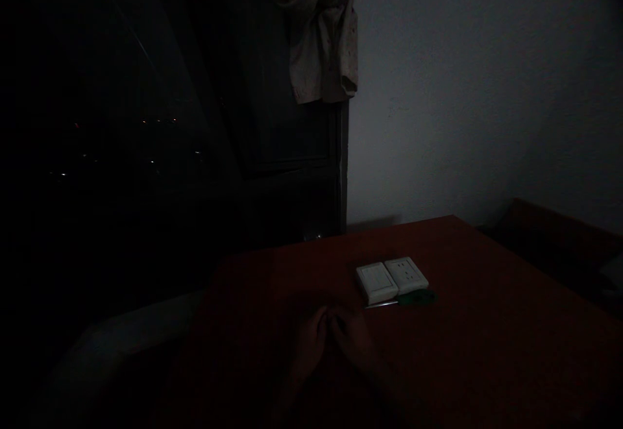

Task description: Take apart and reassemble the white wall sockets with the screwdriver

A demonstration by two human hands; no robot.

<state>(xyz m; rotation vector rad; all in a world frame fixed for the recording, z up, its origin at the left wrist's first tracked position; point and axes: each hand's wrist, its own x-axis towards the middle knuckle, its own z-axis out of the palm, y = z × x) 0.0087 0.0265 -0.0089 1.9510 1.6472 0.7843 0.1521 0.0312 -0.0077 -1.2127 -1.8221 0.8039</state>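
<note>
The room is very dark. My left hand [307, 344] and my right hand [351, 337] rest together on a red table [487, 351], fingertips touching, fingers curled inward; anything between them is hidden by the dark. Just beyond my right hand lie two white wall plates side by side: a switch [376, 281] and a socket [406, 274]. In front of them lies a screwdriver with a green handle [417, 298] and a thin metal shaft pointing left.
A pale wall [487, 91] stands behind the table. A light cloth [321, 33] hangs from a dark door or cabinet [292, 156]. To the left is a dark window with small distant lights. A dark bench or furniture edge [559, 234] sits at the right.
</note>
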